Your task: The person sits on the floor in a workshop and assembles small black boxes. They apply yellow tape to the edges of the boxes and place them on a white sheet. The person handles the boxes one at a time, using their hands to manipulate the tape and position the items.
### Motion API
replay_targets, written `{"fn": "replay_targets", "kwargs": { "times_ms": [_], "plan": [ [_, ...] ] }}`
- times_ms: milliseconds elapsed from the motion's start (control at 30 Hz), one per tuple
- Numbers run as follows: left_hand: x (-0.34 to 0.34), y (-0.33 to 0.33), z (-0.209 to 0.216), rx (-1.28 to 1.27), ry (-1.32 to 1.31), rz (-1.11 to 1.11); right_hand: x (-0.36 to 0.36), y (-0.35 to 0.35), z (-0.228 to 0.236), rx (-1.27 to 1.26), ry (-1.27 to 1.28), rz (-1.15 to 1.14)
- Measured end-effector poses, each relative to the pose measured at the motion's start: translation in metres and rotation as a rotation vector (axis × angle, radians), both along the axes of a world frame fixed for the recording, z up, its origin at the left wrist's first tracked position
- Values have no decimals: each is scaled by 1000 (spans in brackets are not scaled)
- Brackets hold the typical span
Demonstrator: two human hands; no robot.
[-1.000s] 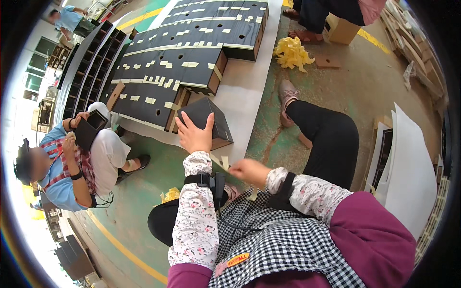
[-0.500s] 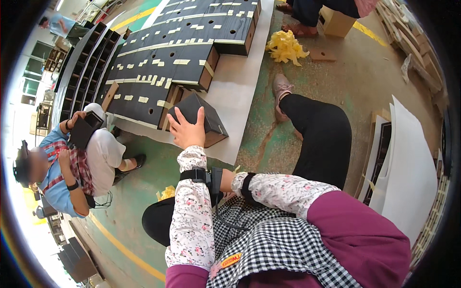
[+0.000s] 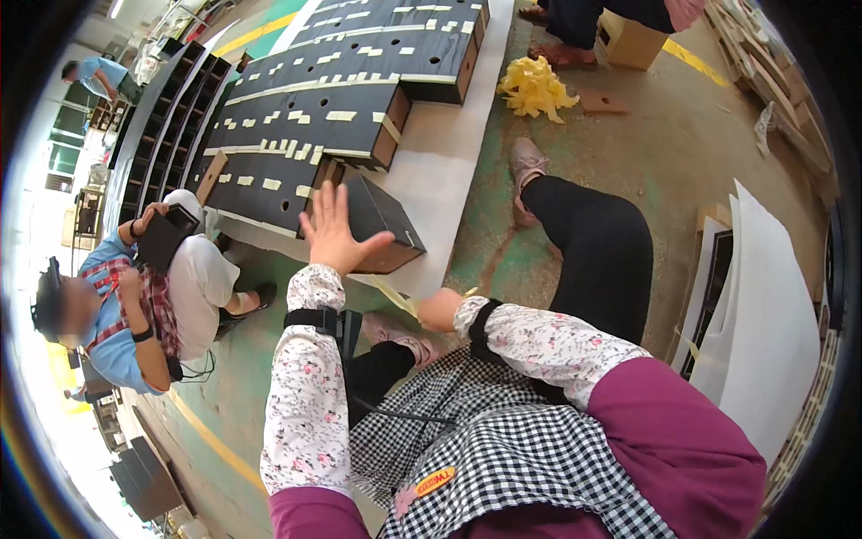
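A black box [image 3: 388, 216] is set at the near end of a white sheet [image 3: 449, 175], just beside rows of black boxes [image 3: 355, 135] dotted with short pieces of pale tape. The left hand [image 3: 336, 241] is held in front of the black box, its grip unclosed with fingers and thumb spread wide; the box is partly covered from view by it, and whether it is touched cannot be told. By the right hand [image 3: 440, 310], lower and near the person's lap, a pale tape strip [image 3: 393, 295] is gripped at one end, the other end being stretched toward the lower edge of the black box; whether it is stuck there cannot be told. At the left, a smaller black box [image 3: 164, 241] is held by a crouching co-worker [image 3: 121, 359]. On the floor beyond the sheet, a yellow heap of strips [image 3: 537, 90] is seen near a flat brown board [image 3: 603, 104].
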State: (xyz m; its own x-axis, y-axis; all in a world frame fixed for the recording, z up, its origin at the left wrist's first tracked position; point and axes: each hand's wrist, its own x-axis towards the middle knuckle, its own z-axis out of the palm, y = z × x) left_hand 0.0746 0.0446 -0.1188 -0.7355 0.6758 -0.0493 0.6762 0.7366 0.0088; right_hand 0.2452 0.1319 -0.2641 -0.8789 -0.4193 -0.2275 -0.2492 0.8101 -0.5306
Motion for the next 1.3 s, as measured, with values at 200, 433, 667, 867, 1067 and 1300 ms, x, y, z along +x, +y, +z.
{"fn": "replay_targets", "kwargs": {
  "times_ms": [200, 433, 667, 867, 1067, 1300],
  "plan": [
    [-10, 19, -9, 86, -67, -245, -8, 26, -10, 26, -44, -120],
    [-12, 53, -33, 179, 29, 279, 23, 4, 3, 17, 58, -15],
    [-17, 62, -24, 154, -35, 443, 52, 17, -30, 250, -322, 152],
    [-6, 5, -16, 190, -51, -43, -42, 155, 18, -1000, -357, -937],
    [1, -6, -10, 229, -49, -167, -72, 126, 16, -1079, 124, -1447],
    [3, 2, -10, 238, -53, -155, -91, 42, -5, -682, 9, -867]
  ]
}}
